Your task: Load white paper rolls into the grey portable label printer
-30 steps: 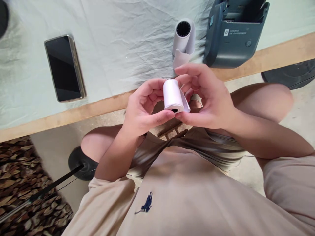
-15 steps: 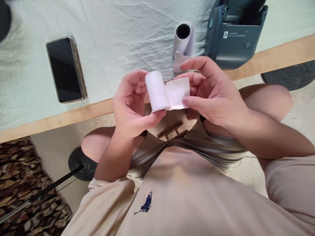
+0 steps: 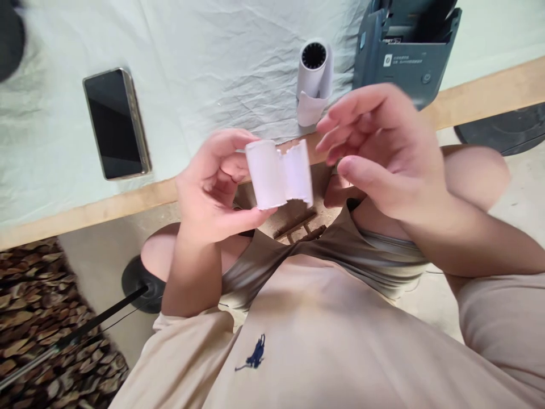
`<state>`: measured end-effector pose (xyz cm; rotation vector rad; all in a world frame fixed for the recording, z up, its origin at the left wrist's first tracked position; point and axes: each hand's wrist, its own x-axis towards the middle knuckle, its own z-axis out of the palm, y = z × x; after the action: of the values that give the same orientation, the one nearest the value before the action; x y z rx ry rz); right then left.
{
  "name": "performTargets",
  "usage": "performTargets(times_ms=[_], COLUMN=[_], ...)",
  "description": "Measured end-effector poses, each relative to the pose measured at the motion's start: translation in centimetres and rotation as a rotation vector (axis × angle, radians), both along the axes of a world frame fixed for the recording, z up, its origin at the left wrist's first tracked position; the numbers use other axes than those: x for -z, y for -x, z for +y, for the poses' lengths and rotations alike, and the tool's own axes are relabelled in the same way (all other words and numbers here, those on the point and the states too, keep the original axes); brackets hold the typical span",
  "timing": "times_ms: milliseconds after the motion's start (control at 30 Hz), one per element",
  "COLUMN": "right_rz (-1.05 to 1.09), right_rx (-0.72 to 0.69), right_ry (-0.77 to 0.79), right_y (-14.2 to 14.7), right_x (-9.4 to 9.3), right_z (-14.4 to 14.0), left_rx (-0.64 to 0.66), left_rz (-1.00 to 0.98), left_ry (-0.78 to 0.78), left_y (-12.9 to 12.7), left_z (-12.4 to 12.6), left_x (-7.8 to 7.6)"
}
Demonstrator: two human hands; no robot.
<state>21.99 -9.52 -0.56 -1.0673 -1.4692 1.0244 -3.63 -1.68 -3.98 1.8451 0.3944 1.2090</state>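
I held a small white thermal paper roll (image 3: 269,175) in my left hand (image 3: 213,184), thumb beneath and fingers curled over its top, in front of my chest just off the table edge (image 3: 128,201). Its loose end (image 3: 298,173) stood out to the right, curled and ragged along the torn top edge. My right hand (image 3: 383,147) hovered just beside that flap, fingers spread and holding nothing. On the pale cloth (image 3: 213,68) lay another paper roll (image 3: 314,71) with a dark core, just beside the grey label printer (image 3: 404,51), whose lid stood open; what lay inside I could not tell. A phone (image 3: 116,124) lay well apart to the left.
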Motion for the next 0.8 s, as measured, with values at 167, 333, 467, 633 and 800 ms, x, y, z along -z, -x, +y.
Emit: performTargets(times_ms=[167, 333, 467, 633, 800], right_rz=[-0.234, -0.176, -0.100, -0.074, -0.119], right_rx=[-0.182, -0.387, -0.371, -0.442, -0.546], right_ry=[0.062, 0.390, 0.433, 0.370, 0.275], right_y=[0.1, 0.9, 0.5, -1.0, -0.8], right_x=[-1.8, -2.6, -3.1, -4.3, -3.4], right_z=[0.1, 0.6, 0.4, -0.3, -0.4], left_rx=[0.089, 0.104, 0.128, 0.077, -0.214], left_rz=[0.319, 0.459, 0.352, -0.120, 0.327], left_ry=[-0.224, -0.220, -0.202, 0.057, 0.527], left_y=[-0.2, -0.7, -0.6, -1.9, -9.3], left_z=[-2.1, -3.9, -3.5, -0.9, 5.7], left_x=[-2.1, -4.3, -3.0, -2.7, -8.3])
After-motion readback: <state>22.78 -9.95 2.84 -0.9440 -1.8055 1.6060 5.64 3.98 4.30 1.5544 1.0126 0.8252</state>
